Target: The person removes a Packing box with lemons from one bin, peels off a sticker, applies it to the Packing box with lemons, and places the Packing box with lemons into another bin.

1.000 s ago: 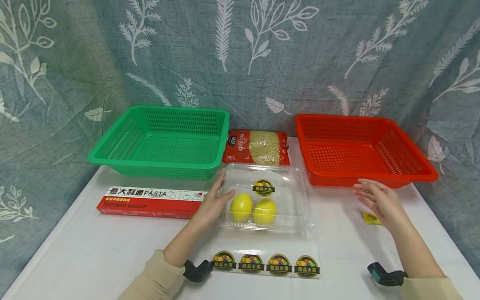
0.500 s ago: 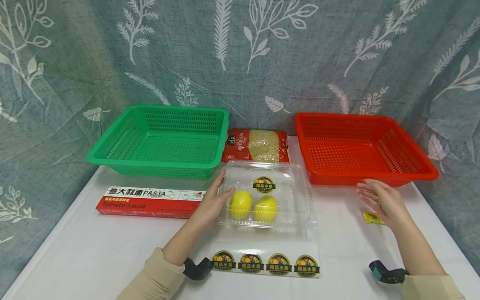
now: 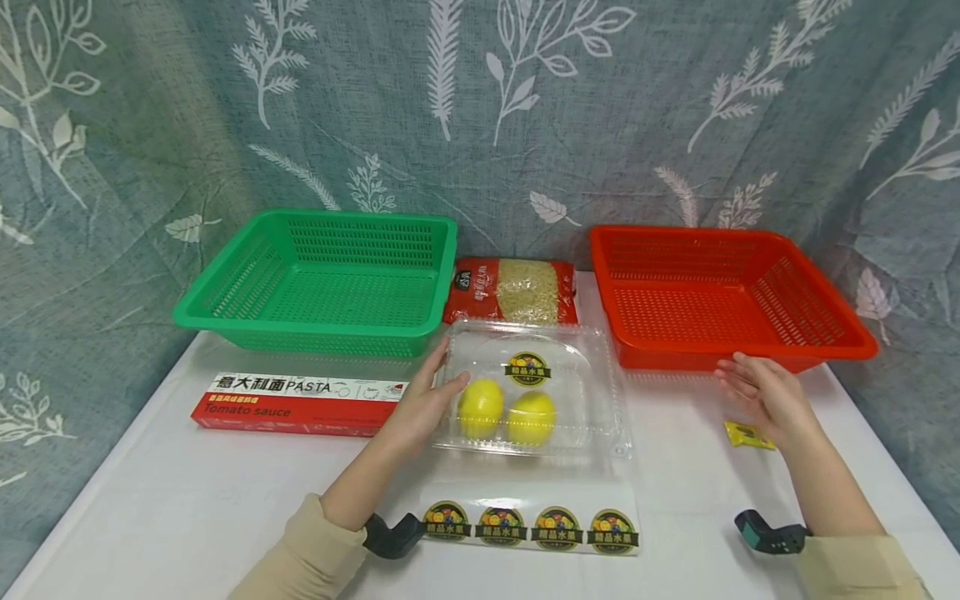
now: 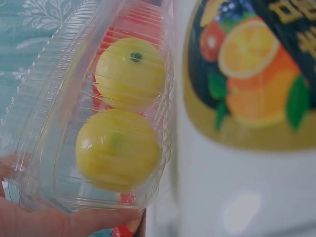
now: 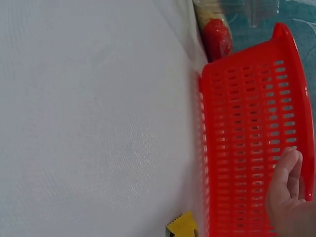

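My left hand [image 3: 422, 408] grips the left side of a clear plastic clamshell box [image 3: 577, 396], its thumb at the front edge. Inside lie two yellow lemons [image 3: 481, 409], seen close through the ribbed plastic in the left wrist view, the upper lemon [image 4: 131, 71] showing a green stem end. A round fruit sticker [image 3: 527, 369] is on the lid. My right hand [image 3: 772, 402] is held just in front of the red basket [image 3: 735, 317], fingers loosely bent and holding nothing. Whether it touches the basket I cannot tell.
Several matching stickers line a white strip [image 3: 530, 528] in front of the box. A pasta box [image 3: 300, 410] lies left, below the green basket [image 3: 337, 300]. A red pasta bag [image 3: 517, 292] sits between the baskets. A small yellow packet [image 3: 746, 435] lies beside my right hand.
The clamshell box has shifted slightly away from me in my left hand. My right hand has drifted a little to the right, and more of the yellow packet shows.
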{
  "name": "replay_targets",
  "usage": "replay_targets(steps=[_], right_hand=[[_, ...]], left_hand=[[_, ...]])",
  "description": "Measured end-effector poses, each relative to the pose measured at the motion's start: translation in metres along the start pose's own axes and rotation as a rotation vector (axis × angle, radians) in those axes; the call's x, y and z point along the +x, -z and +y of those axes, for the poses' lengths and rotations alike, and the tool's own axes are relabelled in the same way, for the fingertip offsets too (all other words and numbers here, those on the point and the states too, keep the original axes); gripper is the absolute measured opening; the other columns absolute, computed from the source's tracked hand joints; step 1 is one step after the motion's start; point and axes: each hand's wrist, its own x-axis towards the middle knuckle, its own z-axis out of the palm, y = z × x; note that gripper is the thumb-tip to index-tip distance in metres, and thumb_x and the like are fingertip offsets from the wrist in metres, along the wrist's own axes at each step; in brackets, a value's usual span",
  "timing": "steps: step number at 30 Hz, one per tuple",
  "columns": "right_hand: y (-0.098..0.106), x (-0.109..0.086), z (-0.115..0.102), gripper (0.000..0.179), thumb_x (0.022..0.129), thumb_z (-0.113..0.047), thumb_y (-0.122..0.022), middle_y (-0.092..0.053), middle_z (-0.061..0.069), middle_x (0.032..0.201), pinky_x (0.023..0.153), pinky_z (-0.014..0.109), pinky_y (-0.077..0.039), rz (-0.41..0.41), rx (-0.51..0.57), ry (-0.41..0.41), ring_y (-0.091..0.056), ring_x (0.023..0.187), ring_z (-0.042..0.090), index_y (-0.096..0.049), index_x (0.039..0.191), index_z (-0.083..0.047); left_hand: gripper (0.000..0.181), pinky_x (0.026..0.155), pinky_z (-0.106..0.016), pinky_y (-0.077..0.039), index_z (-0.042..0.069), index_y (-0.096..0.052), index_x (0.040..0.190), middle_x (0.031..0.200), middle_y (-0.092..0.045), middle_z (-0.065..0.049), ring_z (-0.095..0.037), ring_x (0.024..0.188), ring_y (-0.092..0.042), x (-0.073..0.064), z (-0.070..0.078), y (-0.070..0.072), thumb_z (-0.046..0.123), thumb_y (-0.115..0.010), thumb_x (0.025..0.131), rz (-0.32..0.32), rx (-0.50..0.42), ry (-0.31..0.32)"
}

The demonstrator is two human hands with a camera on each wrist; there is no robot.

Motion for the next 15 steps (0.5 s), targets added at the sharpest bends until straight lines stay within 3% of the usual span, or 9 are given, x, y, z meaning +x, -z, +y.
replay_targets(steps=[4,10,15], right_hand=[[0.001,0.002,-0.002,0.023,0.091,-0.019,-0.056,-0.066,0.004,0.086,0.074,0.026,-0.053,0.024,0.075,-0.017,-0.066,0.08,0.015,-0.044,0.108,-0.008],[0.003,0.006,-0.007,0.015,0.088,-0.013,-0.06,-0.064,0.009,0.088,0.079,0.029,-0.051,0.071,0.329,-0.104,-0.066,0.082,0.021,-0.052,0.1,-0.008],[0.002,0.007,-0.011,0.016,0.088,-0.016,-0.061,-0.063,0.008,0.088,0.08,0.028,-0.051,0.121,0.371,-0.121,-0.065,0.082,0.02,-0.053,0.101,-0.011]], left_hand=[[0.066,0.105,-0.058,-0.008,0.016,-0.013,0.148,0.149,-0.015,-0.017,-0.034,0.136,-0.007,-0.001,0.003,0.001,0.016,-0.05,0.093,-0.004,-0.017,-0.013],[0.066,0.104,-0.061,-0.01,0.015,-0.013,0.147,0.149,-0.014,-0.018,-0.036,0.136,-0.006,-0.005,0.009,0.001,0.015,-0.05,0.093,-0.028,-0.037,-0.038],[0.065,0.104,-0.059,-0.013,0.015,-0.014,0.147,0.149,-0.014,-0.017,-0.036,0.136,-0.007,-0.008,0.014,0.001,0.015,-0.05,0.093,-0.033,-0.036,-0.053]])
